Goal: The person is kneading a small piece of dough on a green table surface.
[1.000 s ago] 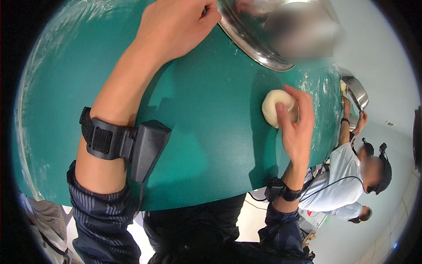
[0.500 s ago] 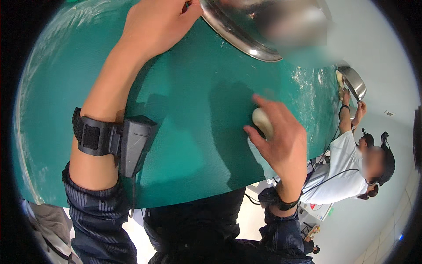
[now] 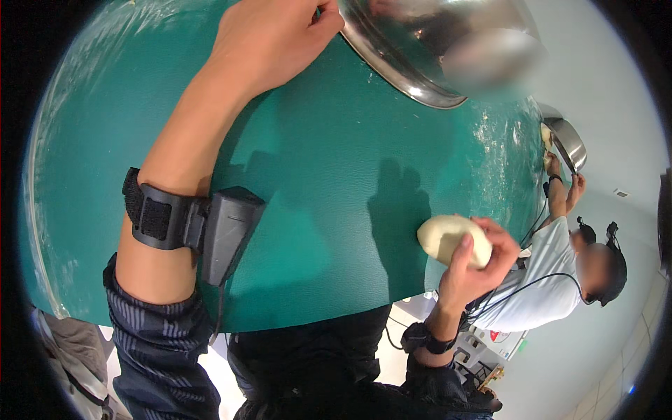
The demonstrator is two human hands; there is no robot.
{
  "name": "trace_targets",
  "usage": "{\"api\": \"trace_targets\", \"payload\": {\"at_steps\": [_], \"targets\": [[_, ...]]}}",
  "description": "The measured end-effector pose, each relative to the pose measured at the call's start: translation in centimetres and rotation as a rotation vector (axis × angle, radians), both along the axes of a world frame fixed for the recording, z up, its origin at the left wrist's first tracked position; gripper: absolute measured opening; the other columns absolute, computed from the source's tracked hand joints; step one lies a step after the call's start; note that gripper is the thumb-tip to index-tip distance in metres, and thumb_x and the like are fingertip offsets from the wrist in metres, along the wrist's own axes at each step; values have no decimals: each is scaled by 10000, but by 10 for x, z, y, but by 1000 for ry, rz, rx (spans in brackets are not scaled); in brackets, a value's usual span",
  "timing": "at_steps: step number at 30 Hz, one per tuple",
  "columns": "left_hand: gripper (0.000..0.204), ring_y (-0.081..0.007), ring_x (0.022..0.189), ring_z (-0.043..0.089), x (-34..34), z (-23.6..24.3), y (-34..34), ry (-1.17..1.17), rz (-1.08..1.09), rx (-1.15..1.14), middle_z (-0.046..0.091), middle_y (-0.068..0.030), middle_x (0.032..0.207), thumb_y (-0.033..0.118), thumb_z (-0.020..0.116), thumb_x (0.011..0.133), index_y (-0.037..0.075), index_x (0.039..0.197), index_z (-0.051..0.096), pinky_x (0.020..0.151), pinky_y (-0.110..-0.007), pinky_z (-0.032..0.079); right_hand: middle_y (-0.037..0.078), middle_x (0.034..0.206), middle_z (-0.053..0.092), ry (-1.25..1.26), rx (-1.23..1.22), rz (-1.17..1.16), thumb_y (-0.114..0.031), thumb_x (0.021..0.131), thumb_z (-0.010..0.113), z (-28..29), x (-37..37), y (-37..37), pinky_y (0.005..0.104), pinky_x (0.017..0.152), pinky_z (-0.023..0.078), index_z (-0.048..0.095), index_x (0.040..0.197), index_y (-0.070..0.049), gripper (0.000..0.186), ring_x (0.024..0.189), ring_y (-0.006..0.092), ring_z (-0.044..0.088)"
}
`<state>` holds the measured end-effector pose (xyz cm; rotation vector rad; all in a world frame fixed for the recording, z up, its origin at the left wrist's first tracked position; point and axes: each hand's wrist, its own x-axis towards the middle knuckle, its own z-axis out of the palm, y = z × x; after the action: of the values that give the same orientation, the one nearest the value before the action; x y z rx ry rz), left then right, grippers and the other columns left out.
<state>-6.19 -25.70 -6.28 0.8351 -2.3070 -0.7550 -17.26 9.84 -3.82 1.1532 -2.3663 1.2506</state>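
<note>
A pale, smooth, oval lump of dough (image 3: 444, 240) is gripped by my right hand (image 3: 484, 271), thumb across its front and fingers behind it. The hand is raised over the near right part of the green table (image 3: 322, 182). At the far side my left hand (image 3: 280, 42) pinches the rim of a large shiny metal bowl (image 3: 381, 59). The bowl seems to lie tilted or upturned on the table, and its upper part runs out of view. Part of my left fingers is cut off by the picture's top edge.
White flour streaks mark the table's left and right sides. To the right, a person in a white shirt (image 3: 535, 280) handles another metal bowl (image 3: 568, 143) beside pale dough lumps (image 3: 546, 136). A dark box (image 3: 231, 231) with a cable is strapped to my left forearm.
My right hand has closed around the dough, lifted it off the table and brought it nearer to me, turning as it came. My left hand stays at the bowl's rim.
</note>
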Motion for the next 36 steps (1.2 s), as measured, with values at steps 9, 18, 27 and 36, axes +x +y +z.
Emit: {"api": "trace_targets", "payload": {"at_steps": [9, 18, 27, 36], "targets": [[253, -400, 718, 692, -2, 1, -1, 23, -18, -7, 697, -205, 803, 232, 646, 1048, 21, 915, 688, 637, -487, 507, 349, 1237, 722, 176, 142, 49, -181, 1032, 712, -26, 21, 78, 495, 1020, 590, 548, 1340, 38, 412, 1117, 421, 745], [260, -395, 711, 696, -2, -1, -3, 25, -20, -14, 694, -205, 785, 233, 648, 1049, 16, 913, 691, 640, -487, 513, 388, 1452, 582, 205, 251, -6, -105, 1067, 654, -51, 44, 132, 549, 1041, 571, 319, 1588, 33, 634, 1221, 467, 686], [279, -399, 691, 681, 0, -1, -4, 38, -26, -13, 692, -210, 775, 226, 639, 1049, 5, 890, 697, 630, -481, 503, 384, 1538, 533, 70, 204, 145, -377, 1043, 726, -47, 42, 84, 563, 1099, 517, 280, 1658, 10, 852, 1328, 489, 618], [288, -414, 689, 672, 0, 2, -3, 37, 1, -25, 686, -217, 760, 225, 640, 1045, 3, 870, 695, 629, -495, 497, 354, 1672, 395, 30, 444, 151, -471, 1081, 635, -23, 39, 54, 507, 1244, 392, 205, 1683, 112, 941, 1514, 433, 469]]}}
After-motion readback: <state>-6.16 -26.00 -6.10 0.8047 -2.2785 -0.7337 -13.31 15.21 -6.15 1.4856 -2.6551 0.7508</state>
